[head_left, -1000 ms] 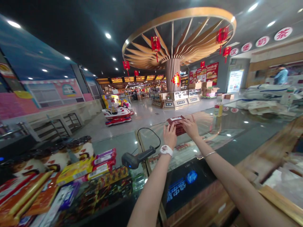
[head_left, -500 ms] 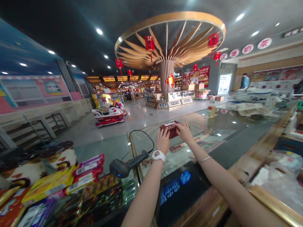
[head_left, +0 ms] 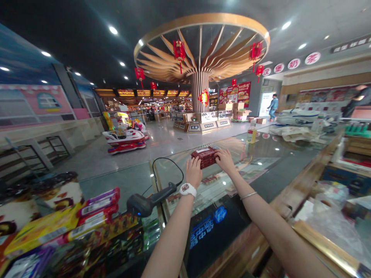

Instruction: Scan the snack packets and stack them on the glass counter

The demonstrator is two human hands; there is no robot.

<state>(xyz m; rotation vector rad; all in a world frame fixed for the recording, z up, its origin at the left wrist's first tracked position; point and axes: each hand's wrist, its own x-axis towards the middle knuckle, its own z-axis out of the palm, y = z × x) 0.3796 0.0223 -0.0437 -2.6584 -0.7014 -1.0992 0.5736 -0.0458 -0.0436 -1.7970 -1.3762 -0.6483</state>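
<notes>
Between my hands on the glass counter (head_left: pixel 174 170) sits a neat stack of dark red-brown flat packets (head_left: pixel 207 159), with a pale label on top. My left hand (head_left: pixel 193 172), wearing a white watch, presses its fingers along the near left end of the stack. At the right end, my right hand (head_left: pixel 225 161) has its thumb and fingers closed on the packets; a thin bangle circles that wrist. A black barcode scanner (head_left: pixel 149 202) lies left of my left forearm, its cable looping behind it.
Snack packs, including a yellow box (head_left: pixel 43 231) and a purple packet (head_left: pixel 100 201), crowd the left side. A dark mat (head_left: pixel 214 231) lies under my forearms. A bottle (head_left: pixel 251 134) stands farther back on the counter. Plastic bags (head_left: pixel 336 216) lie at the right.
My view has turned slightly right. My left fingers have shifted toward the stack's left end, showing more of the packets. A person in blue in the background has moved.
</notes>
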